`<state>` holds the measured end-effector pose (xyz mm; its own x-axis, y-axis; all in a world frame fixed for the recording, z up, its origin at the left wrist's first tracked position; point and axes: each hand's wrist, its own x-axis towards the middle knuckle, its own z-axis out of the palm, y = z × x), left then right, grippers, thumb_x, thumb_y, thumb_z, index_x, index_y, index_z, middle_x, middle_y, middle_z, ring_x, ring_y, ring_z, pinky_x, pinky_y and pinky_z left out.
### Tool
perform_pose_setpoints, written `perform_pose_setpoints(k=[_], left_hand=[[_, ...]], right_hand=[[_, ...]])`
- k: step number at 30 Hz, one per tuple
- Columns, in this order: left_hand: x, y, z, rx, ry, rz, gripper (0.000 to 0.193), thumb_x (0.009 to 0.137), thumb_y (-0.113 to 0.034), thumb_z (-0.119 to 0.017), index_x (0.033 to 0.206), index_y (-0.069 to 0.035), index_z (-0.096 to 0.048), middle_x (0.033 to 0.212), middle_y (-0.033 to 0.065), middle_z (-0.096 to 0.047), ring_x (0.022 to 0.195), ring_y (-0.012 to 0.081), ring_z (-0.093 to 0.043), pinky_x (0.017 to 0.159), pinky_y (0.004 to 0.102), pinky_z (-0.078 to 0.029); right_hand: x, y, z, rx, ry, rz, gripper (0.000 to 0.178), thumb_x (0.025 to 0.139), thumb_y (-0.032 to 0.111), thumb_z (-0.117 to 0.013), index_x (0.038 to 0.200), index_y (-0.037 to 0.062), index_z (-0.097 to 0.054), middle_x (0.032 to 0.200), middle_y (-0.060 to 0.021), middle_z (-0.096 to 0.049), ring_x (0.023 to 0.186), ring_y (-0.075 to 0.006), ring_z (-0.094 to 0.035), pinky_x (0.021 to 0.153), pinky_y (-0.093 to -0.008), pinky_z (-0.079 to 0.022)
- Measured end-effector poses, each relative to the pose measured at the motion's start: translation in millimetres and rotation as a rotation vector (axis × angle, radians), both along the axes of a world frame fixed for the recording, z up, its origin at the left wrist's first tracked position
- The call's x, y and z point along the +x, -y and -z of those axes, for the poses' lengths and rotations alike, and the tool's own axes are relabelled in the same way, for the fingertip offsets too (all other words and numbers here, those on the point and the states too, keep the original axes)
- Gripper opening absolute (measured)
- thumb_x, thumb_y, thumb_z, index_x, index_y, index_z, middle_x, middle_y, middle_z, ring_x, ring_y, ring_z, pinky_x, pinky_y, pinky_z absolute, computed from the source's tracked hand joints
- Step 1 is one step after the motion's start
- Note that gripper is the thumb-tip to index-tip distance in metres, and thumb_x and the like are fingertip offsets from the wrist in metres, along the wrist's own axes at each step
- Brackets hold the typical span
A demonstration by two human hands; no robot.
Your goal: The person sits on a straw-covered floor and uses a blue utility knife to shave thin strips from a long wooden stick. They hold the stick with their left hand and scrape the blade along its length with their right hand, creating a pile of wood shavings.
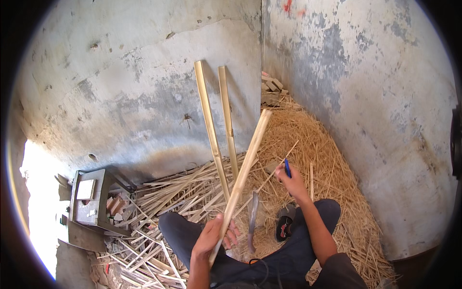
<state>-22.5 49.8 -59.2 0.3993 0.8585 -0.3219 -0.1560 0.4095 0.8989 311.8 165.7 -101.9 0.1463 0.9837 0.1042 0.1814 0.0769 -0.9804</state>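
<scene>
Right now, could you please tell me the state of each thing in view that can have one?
Long strip: held slanted in the left hand
Blue object: held in the right hand
Two tall strips: leaning on the wall
Knife: unsheathed
Shavings: loose, heaped
That wall: patchy, worn

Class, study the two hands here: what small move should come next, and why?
Probably bring the blue pen across to the slat. The left hand holds the slat at a slant, while the right hand holds the pen clear of it, seemingly along with a thin stick, so a mark could be made without putting anything down.
</scene>
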Motion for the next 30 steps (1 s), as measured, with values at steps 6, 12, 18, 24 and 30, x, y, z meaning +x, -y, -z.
perform_pose_setpoints(k=[6, 12, 18, 24, 30], left_hand=[[-25.3, 3.0, 34.4, 0.014, -0.124, -0.106, 0.067, 0.117, -0.050, -0.032, 0.115, 0.007, -0.067, 0.077, 0.0043, -0.058, 0.055, 0.0116, -0.060, 0.047, 0.0283, -0.057], [-20.6, 7.0, 18.8, 0.041, -0.178, -0.086, 0.060, 0.119, -0.042, -0.033, 0.127, 0.005, -0.069, 0.077, 0.0008, -0.055, 0.054, 0.0075, -0.053, 0.047, 0.0250, -0.048], [-29.8, 10.7, 16.2, 0.063, -0.174, -0.144, 0.061, 0.119, -0.044, -0.035, 0.124, 0.007, -0.069, 0.073, 0.0011, -0.055, 0.049, 0.0080, -0.052, 0.045, 0.0249, -0.047], [-34.0, 10.0, 8.7, 0.092, -0.245, -0.150, 0.061, 0.119, -0.041, -0.034, 0.124, 0.007, -0.069, 0.076, 0.0016, -0.057, 0.050, 0.0078, -0.053, 0.045, 0.0248, -0.048], [-29.1, 3.5, 0.9, 0.110, -0.222, -0.153, 0.060, 0.119, -0.040, -0.033, 0.126, 0.008, -0.069, 0.078, 0.0024, -0.057, 0.050, 0.0078, -0.053, 0.045, 0.0250, -0.049]], right_hand=[[-10.2, 7.6, 141.6, -0.234, 0.418, 0.120, 0.034, 0.096, 0.026, -0.069, 0.123, 0.0056, -0.071, 0.106, -0.0175, -0.078, 0.100, -0.0317, -0.076, 0.092, -0.0415, -0.056], [-41.0, 39.6, 351.3, -0.673, 0.745, -0.236, 0.043, 0.083, 0.035, -0.072, 0.112, 0.0049, -0.078, 0.103, -0.0246, -0.077, 0.100, -0.0422, -0.075, 0.086, -0.0497, -0.057], [-72.5, 104.0, 373.1, -0.893, 1.004, -0.803, 0.043, 0.087, 0.032, -0.074, 0.119, 0.0028, -0.079, 0.121, -0.0233, -0.076, 0.111, -0.0388, -0.075, 0.090, -0.0523, -0.059], [-91.0, 122.3, 346.3, -0.826, 1.169, -0.689, 0.047, 0.088, 0.037, -0.072, 0.125, 0.0074, -0.078, 0.123, -0.0183, -0.077, 0.114, -0.0376, -0.074, 0.099, -0.0546, -0.056], [-102.0, 112.3, 368.7, -0.773, 0.813, -0.905, 0.068, 0.085, 0.041, -0.076, 0.147, 0.0162, -0.064, 0.141, -0.0225, -0.068, 0.131, -0.0416, -0.064, 0.108, -0.0514, -0.051]])
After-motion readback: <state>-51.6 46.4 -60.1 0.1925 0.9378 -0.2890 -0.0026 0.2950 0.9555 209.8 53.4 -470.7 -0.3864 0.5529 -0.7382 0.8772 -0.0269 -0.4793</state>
